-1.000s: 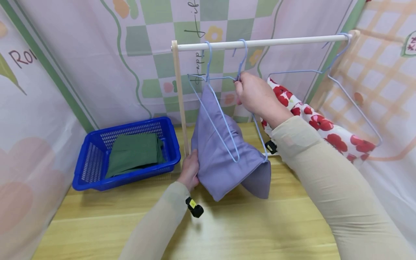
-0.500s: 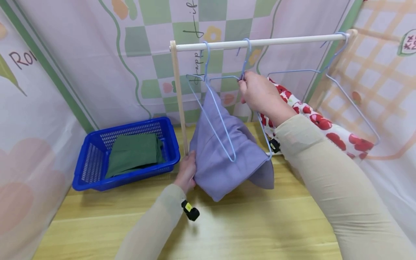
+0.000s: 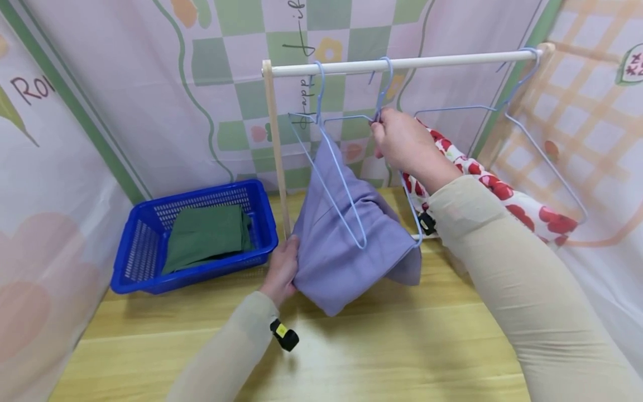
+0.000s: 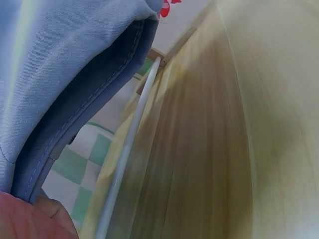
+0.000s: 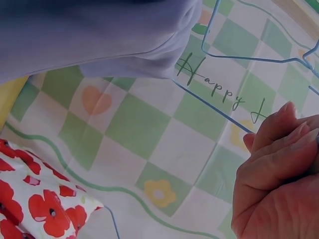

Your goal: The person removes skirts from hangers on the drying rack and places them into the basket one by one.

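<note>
In the head view, my right hand (image 3: 409, 139) pinches a blue hanger (image 3: 391, 72) just below its hook, on the white rail (image 3: 452, 59). My left hand (image 3: 281, 271) grips the lavender cloth (image 3: 334, 273) by its left edge, so the cloth lies below and left of my right. Beyond my right, sideways on the backdrop (image 3: 241, 97), I read "Happ" and a cut-off "Lif". Marks on the yellow label (image 3: 282, 330) at my left wrist are too small to read.

In the left wrist view, my fingers hold the cloth's stitched edge.

In the right wrist view, wire runs from my curled fingers to the cloth; "Happy" reads clearly beyond them.
</note>
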`<state>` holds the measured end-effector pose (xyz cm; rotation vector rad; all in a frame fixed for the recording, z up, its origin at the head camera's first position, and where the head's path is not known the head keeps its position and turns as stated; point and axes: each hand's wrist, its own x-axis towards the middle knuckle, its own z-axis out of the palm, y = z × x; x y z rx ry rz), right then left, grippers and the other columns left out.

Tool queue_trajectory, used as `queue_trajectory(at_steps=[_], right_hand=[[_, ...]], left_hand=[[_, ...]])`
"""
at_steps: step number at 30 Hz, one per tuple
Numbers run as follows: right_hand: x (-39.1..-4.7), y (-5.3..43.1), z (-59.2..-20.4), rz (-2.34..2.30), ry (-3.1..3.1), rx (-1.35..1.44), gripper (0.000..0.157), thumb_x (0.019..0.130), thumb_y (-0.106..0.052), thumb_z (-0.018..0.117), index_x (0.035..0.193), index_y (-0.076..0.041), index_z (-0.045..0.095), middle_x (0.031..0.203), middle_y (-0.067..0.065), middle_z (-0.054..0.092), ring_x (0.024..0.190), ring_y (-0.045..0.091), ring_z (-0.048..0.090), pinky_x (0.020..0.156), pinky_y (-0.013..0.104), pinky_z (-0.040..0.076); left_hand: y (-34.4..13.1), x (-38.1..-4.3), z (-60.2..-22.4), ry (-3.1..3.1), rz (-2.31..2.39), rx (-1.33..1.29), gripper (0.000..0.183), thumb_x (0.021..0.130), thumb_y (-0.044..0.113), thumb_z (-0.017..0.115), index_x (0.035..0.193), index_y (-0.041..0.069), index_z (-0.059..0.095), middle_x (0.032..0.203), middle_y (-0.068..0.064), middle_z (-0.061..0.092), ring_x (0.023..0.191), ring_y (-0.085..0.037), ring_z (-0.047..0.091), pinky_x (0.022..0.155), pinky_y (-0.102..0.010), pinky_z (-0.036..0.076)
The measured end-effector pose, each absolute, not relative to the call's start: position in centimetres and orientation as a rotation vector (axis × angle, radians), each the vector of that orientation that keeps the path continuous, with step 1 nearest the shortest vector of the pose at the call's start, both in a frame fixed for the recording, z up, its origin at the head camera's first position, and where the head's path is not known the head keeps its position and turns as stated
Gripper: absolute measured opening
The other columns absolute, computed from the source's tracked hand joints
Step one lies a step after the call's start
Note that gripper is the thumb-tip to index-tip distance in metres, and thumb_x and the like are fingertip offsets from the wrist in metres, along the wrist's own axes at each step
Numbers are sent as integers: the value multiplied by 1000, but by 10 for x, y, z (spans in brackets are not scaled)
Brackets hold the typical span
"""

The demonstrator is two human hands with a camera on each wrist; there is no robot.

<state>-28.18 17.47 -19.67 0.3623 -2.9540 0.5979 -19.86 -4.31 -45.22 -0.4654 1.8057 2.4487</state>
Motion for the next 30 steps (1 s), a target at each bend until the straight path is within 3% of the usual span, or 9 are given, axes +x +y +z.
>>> queue_trajectory(at_steps=[6,16,22,26,30], right_hand=[[-282,176,-196,596,-2948,369,40,113,-33,32,126,-3,55,98,15,73,97,36,62,93,51,47],[-280,179,-197,627,-2973,362,41,114,-33,30,130,-2,52,103,17,68,84,31,57,73,42,47],[-281,180,-197,635,-2972,360,41,114,-34,29,127,-3,53,101,16,67,78,30,55,70,42,46],[-283,181,-197,628,-2968,365,42,114,-34,29,126,-2,53,99,15,67,78,30,55,70,42,45],[-284,183,-197,616,-2955,379,41,114,-33,30,126,-2,54,98,16,68,80,31,57,71,42,45]], left_hand=[[-49,-194,-452,1866,2419,-436,53,111,34,47,153,1,47,149,-19,52,131,-33,51,119,-53,38],[-56,-185,-446,1979,2348,-448,57,111,37,48,155,0,44,152,-20,51,134,-34,50,120,-54,37],[-58,-180,-441,2063,2326,-466,46,111,38,47,135,0,58,124,-16,59,110,-28,56,99,-45,49],[-59,-178,-442,2082,2337,-469,41,111,39,47,122,1,60,109,-10,57,99,-24,55,86,-36,48],[-60,-176,-445,2074,2347,-465,42,112,38,46,127,1,59,114,-11,56,103,-25,54,92,-39,47]])
